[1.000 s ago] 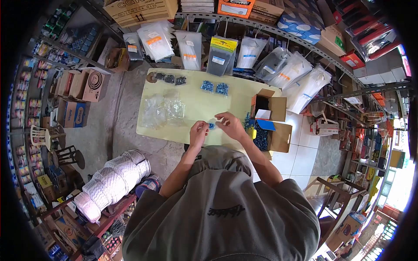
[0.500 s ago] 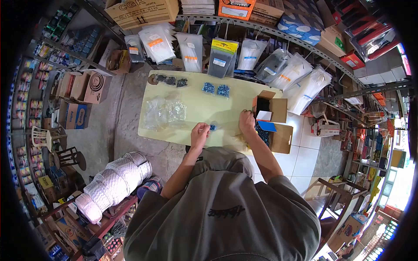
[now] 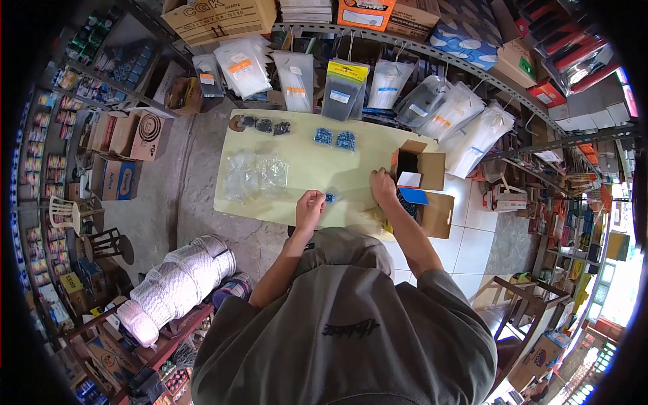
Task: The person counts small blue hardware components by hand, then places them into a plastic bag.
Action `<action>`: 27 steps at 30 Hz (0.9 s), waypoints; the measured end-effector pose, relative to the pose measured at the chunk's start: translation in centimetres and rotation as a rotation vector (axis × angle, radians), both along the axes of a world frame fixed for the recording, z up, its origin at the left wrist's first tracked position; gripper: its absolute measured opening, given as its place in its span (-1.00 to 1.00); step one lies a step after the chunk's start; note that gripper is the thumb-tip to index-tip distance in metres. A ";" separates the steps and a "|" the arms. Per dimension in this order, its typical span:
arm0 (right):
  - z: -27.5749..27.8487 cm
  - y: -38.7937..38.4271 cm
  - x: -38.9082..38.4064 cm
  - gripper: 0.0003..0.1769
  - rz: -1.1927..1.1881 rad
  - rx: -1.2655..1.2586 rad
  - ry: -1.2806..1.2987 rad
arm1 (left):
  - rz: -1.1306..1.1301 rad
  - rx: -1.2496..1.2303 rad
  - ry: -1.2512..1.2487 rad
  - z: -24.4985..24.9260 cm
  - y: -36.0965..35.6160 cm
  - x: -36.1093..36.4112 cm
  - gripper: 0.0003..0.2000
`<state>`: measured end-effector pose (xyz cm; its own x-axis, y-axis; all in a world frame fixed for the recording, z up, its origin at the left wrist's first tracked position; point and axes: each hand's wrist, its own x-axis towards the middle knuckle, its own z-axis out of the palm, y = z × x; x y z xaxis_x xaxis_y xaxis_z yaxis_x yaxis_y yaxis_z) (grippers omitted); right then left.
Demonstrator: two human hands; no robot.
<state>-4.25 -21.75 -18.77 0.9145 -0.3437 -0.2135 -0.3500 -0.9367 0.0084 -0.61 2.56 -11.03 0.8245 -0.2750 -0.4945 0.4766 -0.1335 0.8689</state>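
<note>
Pinched at its edge by the curled left hand at the table's six o'clock, the small clear packet could tip and spill its blue pieces if that one-sided grip slipped. The right hand, fingers bent, contents impossible to tell, might knock the nearby open cartons at three o'clock, which hold dark and bluish pieces. Two clear bags of blue pieces lie near twelve.

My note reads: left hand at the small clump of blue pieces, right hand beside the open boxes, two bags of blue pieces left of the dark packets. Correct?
Not quite: the head view shows the two bags of blue pieces right of the dark packets. The left hand, small clump, right hand and open boxes are as noted.
</note>
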 end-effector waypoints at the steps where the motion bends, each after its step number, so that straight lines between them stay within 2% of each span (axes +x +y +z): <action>1: -0.2 0.0 0.0 -0.87 0.067 -0.012 -0.029 | -0.008 0.005 0.004 0.0 0.0 0.0 -0.88; 8: 0.0 -0.5 0.3 -0.84 0.142 0.096 -0.044 | 0.026 -0.009 0.008 0.3 0.0 0.0 -0.88; 10: 2.2 0.5 0.6 -0.84 0.023 0.266 -0.185 | 0.018 -0.006 0.007 0.2 0.1 0.0 -0.88; 11: 3.4 0.9 0.7 -0.84 0.026 0.266 -0.183 | 0.022 -0.006 0.009 0.2 0.1 0.0 -0.88; 13: 5.5 1.8 1.1 -0.84 -0.026 0.774 -0.394 | 0.034 -0.019 0.037 0.4 0.2 -0.1 -0.88; 14: 6.5 2.5 1.2 -0.84 -0.021 0.776 -0.393 | 0.039 -0.018 0.036 0.5 0.2 0.0 -0.88; 16: 8.4 4.3 0.7 -0.81 -0.098 1.112 -0.505 | 0.033 0.005 0.030 0.5 0.3 -0.1 -0.89; 17: 9.6 4.9 0.5 -0.79 -0.092 1.179 -0.485 | 0.034 0.006 0.031 0.5 0.3 -0.1 -0.89; 21: 12.4 6.8 -0.2 -0.84 0.028 1.248 -0.438 | 0.020 0.037 0.037 0.5 0.6 -0.1 -0.88; 27: 12.1 8.1 -0.8 -0.84 0.100 1.262 -0.467 | 0.023 0.046 0.036 0.3 0.6 -0.2 -0.88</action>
<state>-5.08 -13.61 -6.65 0.9973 -0.0733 0.0032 -0.0144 -0.2376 -0.9713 -0.76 3.13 -10.78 0.8118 -0.2323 -0.5357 0.5109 -0.1615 0.8443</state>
